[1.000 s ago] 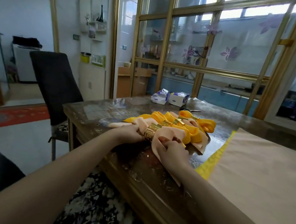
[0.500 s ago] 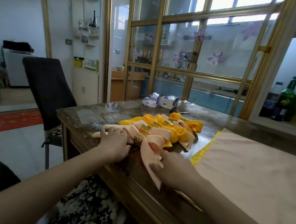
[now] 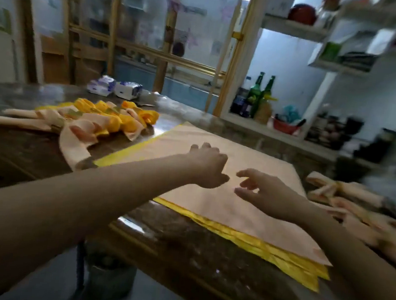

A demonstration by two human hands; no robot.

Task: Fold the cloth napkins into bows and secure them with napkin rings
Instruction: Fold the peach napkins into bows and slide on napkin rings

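Observation:
A flat stack of cloth napkins [image 3: 246, 210], peach on top with yellow ones under it, lies on the table in front of me. My left hand [image 3: 208, 166] and my right hand [image 3: 264, 192] hover over its middle, fingers loosely curled, holding nothing. To the left sits a pile of finished bows [image 3: 103, 119] in yellow and peach, each cinched by a gold napkin ring [image 3: 58, 124]. The nearest peach bow trails a tail toward the table edge. The picture is blurred by head motion.
The dark glossy table [image 3: 194, 251] has its front edge close to me. Rolled peach napkins [image 3: 347, 195] lie at the right. Two tissue packs [image 3: 115, 88] sit at the back. Green bottles [image 3: 260, 93] and cluttered shelves stand behind on the right.
Both hands let go of the peach bow and moved right, over the flat napkin stack. My view swung to the right.

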